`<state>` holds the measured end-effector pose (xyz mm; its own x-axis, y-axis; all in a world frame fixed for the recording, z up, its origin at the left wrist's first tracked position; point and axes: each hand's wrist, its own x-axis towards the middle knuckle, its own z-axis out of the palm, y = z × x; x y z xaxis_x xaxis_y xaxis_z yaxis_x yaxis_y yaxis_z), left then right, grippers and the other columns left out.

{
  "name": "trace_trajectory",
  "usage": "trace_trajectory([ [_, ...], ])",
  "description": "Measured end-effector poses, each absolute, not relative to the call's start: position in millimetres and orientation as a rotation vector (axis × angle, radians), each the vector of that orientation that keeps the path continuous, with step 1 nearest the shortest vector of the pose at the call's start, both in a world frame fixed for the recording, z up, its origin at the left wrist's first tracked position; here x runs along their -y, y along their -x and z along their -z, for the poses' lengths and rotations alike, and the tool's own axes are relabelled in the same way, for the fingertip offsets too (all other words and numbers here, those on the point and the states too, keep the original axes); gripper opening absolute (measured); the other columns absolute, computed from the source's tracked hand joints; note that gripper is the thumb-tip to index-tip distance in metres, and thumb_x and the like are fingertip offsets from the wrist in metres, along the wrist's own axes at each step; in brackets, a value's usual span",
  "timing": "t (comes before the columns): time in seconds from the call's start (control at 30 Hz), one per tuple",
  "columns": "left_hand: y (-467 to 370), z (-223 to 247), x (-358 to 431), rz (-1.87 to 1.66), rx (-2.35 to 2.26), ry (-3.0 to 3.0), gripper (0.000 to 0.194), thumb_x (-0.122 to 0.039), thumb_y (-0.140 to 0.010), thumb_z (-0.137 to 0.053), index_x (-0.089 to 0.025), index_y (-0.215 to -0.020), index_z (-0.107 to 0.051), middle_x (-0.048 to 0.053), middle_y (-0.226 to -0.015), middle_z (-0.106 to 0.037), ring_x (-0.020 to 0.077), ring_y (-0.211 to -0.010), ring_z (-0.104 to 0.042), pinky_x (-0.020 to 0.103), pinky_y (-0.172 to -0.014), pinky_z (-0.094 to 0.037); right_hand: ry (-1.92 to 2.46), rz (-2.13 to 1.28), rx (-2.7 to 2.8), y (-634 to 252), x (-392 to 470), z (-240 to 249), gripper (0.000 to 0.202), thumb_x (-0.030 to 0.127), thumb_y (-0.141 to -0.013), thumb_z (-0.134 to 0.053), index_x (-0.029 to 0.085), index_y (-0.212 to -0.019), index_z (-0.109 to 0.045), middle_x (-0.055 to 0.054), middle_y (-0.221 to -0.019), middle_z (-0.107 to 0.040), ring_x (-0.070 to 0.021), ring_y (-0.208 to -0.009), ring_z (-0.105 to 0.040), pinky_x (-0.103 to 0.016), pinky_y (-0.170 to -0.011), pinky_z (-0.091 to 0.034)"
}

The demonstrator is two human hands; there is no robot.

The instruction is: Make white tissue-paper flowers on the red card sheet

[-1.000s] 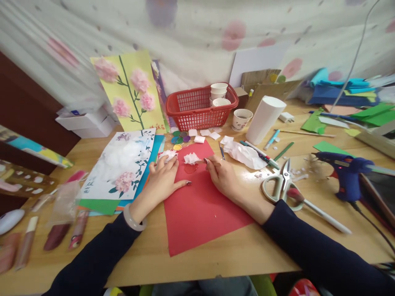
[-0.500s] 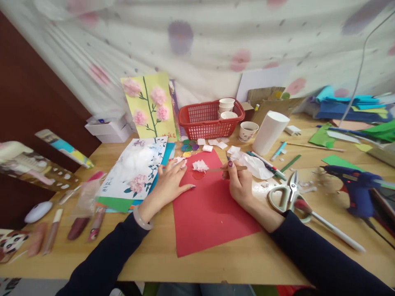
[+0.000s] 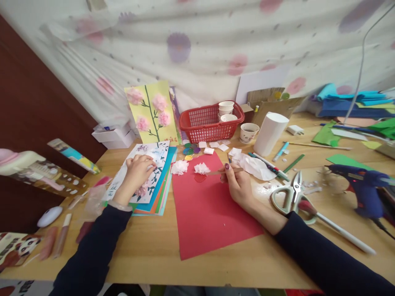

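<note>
My right hand is closed on a flat wooden craft stick. The stick's tip points left, close to a crumpled white tissue flower and a shiny wet patch on the red paper. Another white tissue flower sits by the red sheet's upper left corner. My left hand rests with curled fingers on a white floral picture, which tops a stack of coloured paper. Its fingertips are hidden, so whatever they pinch does not show.
Behind the sheet are paint pots, folded white tissue pieces, a red basket and a paper cup. Scissors and a blue glue gun lie right. A yellow flower picture stands behind the stack.
My left hand has moved left, from beside the tissue flowers onto the white picture, and its fingers have curled. It now covers the white fluff there. My right hand stays put with the stick.
</note>
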<state>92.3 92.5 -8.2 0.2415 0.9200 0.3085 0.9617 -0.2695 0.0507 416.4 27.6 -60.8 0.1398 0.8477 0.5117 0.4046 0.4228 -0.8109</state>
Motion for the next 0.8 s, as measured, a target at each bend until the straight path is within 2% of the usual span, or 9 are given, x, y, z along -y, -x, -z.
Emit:
trace_trajectory([
  [0.13, -101.4, 1.0, -86.3, 0.717, 1.858, 2.347, 0.013, -0.026, -0.087, -0.060, -0.024, -0.086, -0.073, 0.007, -0.097, -0.075, 0.0309, -0.106, -0.063, 0.056, -0.101, -0.036, 1.213, -0.445, 1.601, -413.7, -25.1, 59.8, 0.053, 0.057, -0.099, -0.030, 0.021, -0.067, -0.052, -0.002, -0.060, -0.056, -0.0146, -0.053, -0.052, -0.027, -0.052, -0.040],
  [0.27, -130.3, -12.7, -67.3, 1.037, 1.970, 2.589, 0.013, -0.033, -0.079, -0.066, -0.023, -0.083, -0.074, 0.004, -0.093, -0.076, 0.0248, -0.094, -0.068, 0.041, -0.091, -0.050, 1.257, -0.360, 1.613, -412.8, -26.4, 60.5, 0.049, 0.054, -0.099, -0.030, 0.021, -0.069, -0.051, -0.003, -0.061, -0.057, -0.0151, -0.054, -0.052, -0.028, -0.053, -0.041],
  [0.37, -163.7, -16.1, -57.9, 0.997, 1.967, 2.926, 0.012, -0.031, -0.077, -0.067, -0.022, -0.079, -0.075, 0.002, -0.086, -0.076, 0.0210, -0.085, -0.069, 0.032, -0.081, -0.053, 1.300, -0.338, 1.585, -414.2, -30.3, 61.7, 0.046, 0.051, -0.099, -0.031, 0.021, -0.071, -0.052, -0.003, -0.063, -0.058, -0.0164, -0.057, -0.054, -0.029, -0.056, -0.042],
  [0.5, -203.1, -10.4, -61.4, 0.834, 1.789, 3.213, 0.010, -0.024, -0.076, -0.067, -0.021, -0.076, -0.076, 0.001, -0.078, -0.077, 0.0188, -0.080, -0.069, 0.029, -0.079, -0.051, 1.320, -0.330, 1.590, -415.6, -34.0, 61.1, 0.042, 0.047, -0.099, -0.033, 0.021, -0.073, -0.053, -0.005, -0.068, -0.061, -0.0177, -0.061, -0.057, -0.030, -0.060, -0.043],
  [0.8, -233.7, 16.1, -92.2, 0.599, 1.656, 3.037, 0.014, -0.018, -0.081, -0.064, -0.020, -0.077, -0.077, 0.003, -0.085, -0.078, 0.0207, -0.085, -0.069, 0.031, -0.080, -0.048, 1.319, -0.348, 1.510, -417.7, -28.3, 61.0, 0.041, 0.047, -0.101, -0.031, 0.022, -0.075, -0.051, -0.002, -0.065, -0.056, -0.0155, -0.058, -0.052, -0.028, -0.057, -0.041],
])
